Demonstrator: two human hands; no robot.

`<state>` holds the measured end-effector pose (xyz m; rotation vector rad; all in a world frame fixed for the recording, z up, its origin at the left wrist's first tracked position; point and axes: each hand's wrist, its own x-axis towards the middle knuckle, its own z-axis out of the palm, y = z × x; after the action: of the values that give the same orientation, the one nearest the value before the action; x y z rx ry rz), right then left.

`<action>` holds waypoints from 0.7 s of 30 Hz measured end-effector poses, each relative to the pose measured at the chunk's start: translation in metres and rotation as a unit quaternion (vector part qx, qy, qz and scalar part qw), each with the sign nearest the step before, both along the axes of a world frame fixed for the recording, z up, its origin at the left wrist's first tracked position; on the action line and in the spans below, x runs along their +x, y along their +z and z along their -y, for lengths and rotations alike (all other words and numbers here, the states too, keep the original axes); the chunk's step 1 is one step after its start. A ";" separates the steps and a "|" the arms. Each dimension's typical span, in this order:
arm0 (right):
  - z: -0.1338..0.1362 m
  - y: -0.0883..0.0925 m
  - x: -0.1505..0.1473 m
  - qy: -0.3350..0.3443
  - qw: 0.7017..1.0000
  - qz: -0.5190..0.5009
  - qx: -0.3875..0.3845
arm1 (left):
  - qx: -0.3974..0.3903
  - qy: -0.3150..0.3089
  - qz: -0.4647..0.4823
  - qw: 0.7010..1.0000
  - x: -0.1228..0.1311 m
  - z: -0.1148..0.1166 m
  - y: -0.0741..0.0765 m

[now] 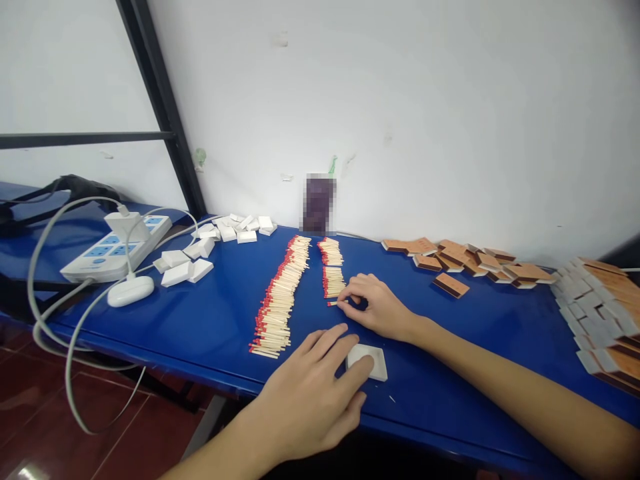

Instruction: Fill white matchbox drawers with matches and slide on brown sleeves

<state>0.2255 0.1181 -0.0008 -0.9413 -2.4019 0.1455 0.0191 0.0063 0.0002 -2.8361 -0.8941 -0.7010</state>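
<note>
My right hand [377,307] pinches a matchstick [331,304] between thumb and forefinger. Its red head points left, just below a short column of matches [333,281]. My left hand [320,393] is open, fingers spread, at the table's front edge. Its fingers reach over a small white matchbox tray [379,363]; whether they touch it I cannot tell. A longer column of red-headed matches [279,293] lies to the left of the short one, all heads to the left.
White trays [227,230] are heaped at the back left, near a power strip [120,250] with looping white cables. Brown matchboxes [453,253] lie scattered at the back right. Stacked matchboxes [600,313] stand at the right edge of the blue table [215,333].
</note>
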 end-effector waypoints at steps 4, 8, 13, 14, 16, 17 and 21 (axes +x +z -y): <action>0.001 0.001 0.000 0.002 1.000 0.014 -0.015 | -0.009 0.001 -0.003 1.000 0.000 0.001 0.000; 0.002 0.002 -0.001 0.018 1.000 0.014 -0.017 | -0.015 -0.005 0.001 1.000 -0.001 0.001 0.002; 0.003 -0.001 -0.001 0.024 1.000 -0.008 -0.018 | -0.030 -0.006 0.000 1.000 -0.003 0.002 0.003; 0.003 -0.001 -0.001 0.027 0.999 -0.011 -0.019 | -0.031 -0.007 0.001 1.000 -0.003 0.002 0.004; 0.003 -0.001 -0.001 0.028 0.999 -0.020 -0.016 | -0.032 -0.006 0.000 0.999 -0.003 0.002 0.004; 0.003 -0.001 -0.001 0.025 0.999 -0.025 -0.014 | -0.031 -0.006 -0.002 0.999 -0.003 0.002 0.005; 0.004 0.003 -0.002 0.003 0.999 -0.030 -0.020 | -0.031 -0.008 -0.008 0.999 -0.003 0.001 0.006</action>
<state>0.2237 0.1143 0.0019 -0.9337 -2.3553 0.2216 0.0157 0.0048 0.0062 -2.9020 -0.9093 -0.6633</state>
